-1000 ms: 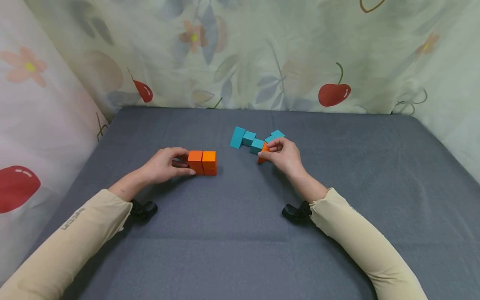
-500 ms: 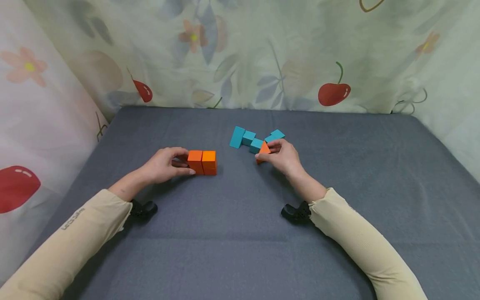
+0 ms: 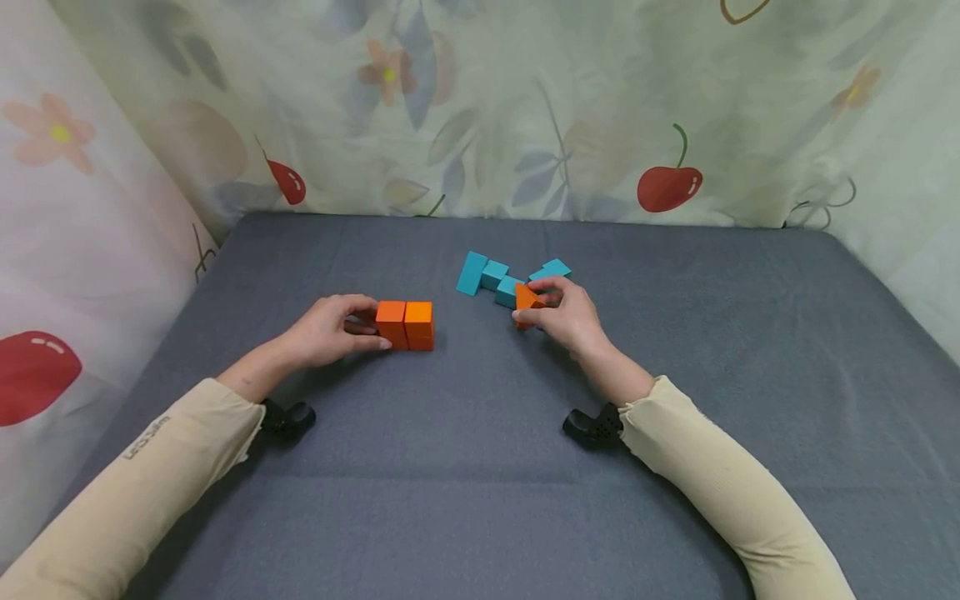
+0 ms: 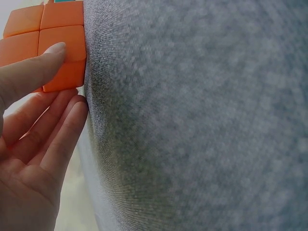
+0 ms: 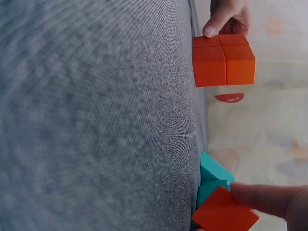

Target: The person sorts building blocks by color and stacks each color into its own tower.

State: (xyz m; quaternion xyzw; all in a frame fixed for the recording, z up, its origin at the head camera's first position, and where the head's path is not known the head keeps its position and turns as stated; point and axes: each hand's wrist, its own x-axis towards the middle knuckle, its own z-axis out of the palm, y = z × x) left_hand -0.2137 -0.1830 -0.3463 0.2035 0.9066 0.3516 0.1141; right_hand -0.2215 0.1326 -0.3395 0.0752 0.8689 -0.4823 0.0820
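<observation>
Orange cubes (image 3: 409, 325) are held by the left hand (image 3: 332, 332), a wedge (image 3: 527, 299) by the right hand (image 3: 572, 313).

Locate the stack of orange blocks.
In the head view, the stack of orange blocks stands on the grey cloth left of centre, touched by the left hand at its left end, with teal blocks farther back to its right.
</observation>
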